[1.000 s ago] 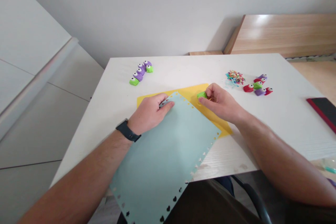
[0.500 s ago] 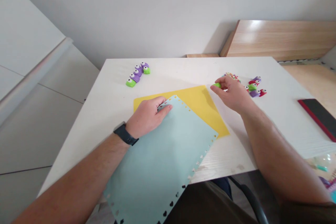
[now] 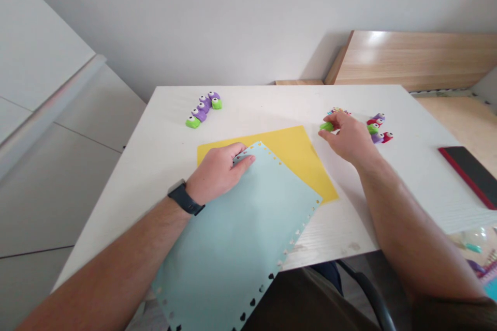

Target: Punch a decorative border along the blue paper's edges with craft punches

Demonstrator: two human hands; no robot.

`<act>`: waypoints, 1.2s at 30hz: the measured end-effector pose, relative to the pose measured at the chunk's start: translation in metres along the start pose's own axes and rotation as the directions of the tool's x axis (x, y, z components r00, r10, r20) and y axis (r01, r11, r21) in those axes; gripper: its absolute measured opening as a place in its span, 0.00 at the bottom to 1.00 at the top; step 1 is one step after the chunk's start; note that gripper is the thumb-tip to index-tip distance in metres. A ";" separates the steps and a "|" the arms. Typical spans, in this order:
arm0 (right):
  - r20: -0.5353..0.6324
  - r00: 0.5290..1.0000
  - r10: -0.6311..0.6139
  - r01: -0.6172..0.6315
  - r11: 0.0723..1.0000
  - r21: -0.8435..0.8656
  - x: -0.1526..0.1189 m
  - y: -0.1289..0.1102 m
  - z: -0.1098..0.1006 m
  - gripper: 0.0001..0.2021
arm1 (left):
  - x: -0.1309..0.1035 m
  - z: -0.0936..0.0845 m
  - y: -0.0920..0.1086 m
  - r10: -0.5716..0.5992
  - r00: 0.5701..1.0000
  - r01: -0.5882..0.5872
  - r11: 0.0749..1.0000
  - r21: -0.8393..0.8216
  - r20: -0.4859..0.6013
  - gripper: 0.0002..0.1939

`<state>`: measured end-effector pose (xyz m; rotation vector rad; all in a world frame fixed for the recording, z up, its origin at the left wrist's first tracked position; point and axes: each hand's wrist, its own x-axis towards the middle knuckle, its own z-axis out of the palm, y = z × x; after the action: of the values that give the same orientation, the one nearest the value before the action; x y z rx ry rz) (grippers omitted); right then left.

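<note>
My left hand lies flat on the top corner of a light blue paper sheet whose edges carry small punched shapes. Under it sits a yellow sheet. My right hand pinches a small green paper punch just past the yellow sheet's far right corner, beside a little heap of coloured paper bits that the hand partly hides. A dark watch is on my left wrist.
A row of purple and green punches lies at the back left of the white table. Red, green and purple punches cluster at the right. A dark red-edged book lies at the far right; a wooden board leans behind.
My right hand carried the green punch off the yellow sheet, rightward and away, to beside the paper bits. The left hand stayed on the blue sheet.
</note>
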<state>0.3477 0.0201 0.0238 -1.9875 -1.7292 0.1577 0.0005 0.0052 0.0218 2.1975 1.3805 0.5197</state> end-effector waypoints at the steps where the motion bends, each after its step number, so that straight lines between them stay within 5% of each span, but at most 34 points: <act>1: -0.034 0.999 0.012 -0.011 1.000 0.016 0.001 0.001 0.000 0.17 | 0.000 0.000 0.000 0.001 1.000 -0.001 1.000 0.001 0.002 0.16; 12: -0.074 0.996 0.058 -0.048 0.989 0.138 0.003 0.010 0.000 0.16 | 0.000 0.000 -0.001 -0.006 1.000 0.006 1.000 0.007 0.014 0.16; 22: 0.087 0.991 0.103 -0.123 0.957 0.264 0.006 0.010 0.003 0.24 | -0.001 0.001 -0.002 0.001 1.000 -0.002 1.000 0.011 0.011 0.16; 30: 0.264 0.952 0.158 -0.290 0.746 0.599 0.002 -0.011 -0.002 0.25 | 0.000 0.001 -0.001 -0.012 1.000 0.011 1.000 0.010 0.018 0.16; 36: 0.382 0.916 0.125 -0.372 0.625 0.686 -0.003 -0.022 -0.008 0.25 | -0.001 0.000 0.000 -0.006 1.000 0.006 1.000 0.011 0.018 0.16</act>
<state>0.3304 0.0163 0.0392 -1.5728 -1.1945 1.1448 0.0000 0.0049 0.0214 2.2007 1.3838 0.4905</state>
